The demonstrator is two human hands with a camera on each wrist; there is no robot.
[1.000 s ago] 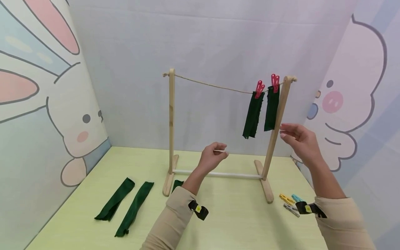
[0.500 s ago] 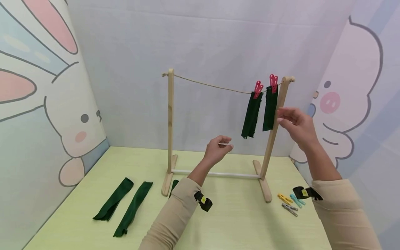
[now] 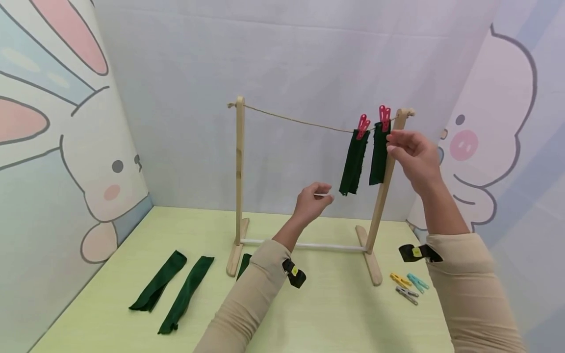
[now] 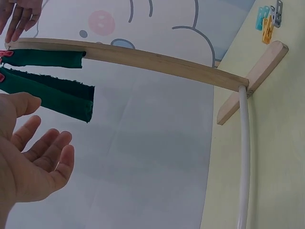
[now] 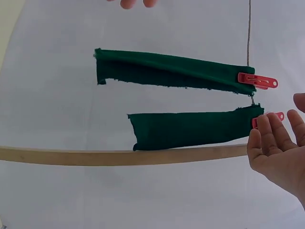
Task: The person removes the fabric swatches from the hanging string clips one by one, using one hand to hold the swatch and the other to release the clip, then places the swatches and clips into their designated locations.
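Two green cloth strips hang at the right end of a string line (image 3: 300, 120), each held by a red clothespin. My right hand (image 3: 415, 157) is raised beside the right post, fingers loosely bent and holding nothing, close to the right cloth strip (image 3: 378, 157) and its red clothespin (image 3: 385, 117). In the right wrist view those fingers overlap that clothespin (image 5: 255, 123). My left hand (image 3: 312, 202) hovers lower, left of the other hanging strip (image 3: 354, 164) and its clothespin (image 3: 363, 126). The left wrist view shows its thumb and fingers apart, with nothing between them.
A wooden rack with left post (image 3: 240, 171) and right post (image 3: 383, 206) carries the line, joined low by a white rod (image 3: 331, 246). Green strips (image 3: 187, 294) lie at left, one partly behind my left sleeve. Yellow (image 3: 400, 280), teal (image 3: 417, 283) and grey (image 3: 407, 295) clothespins lie at right.
My right hand has risen along the right post toward the right clothespin. My left hand has moved up and right, nearer the hanging strips. The strips and clothespins stay in place.
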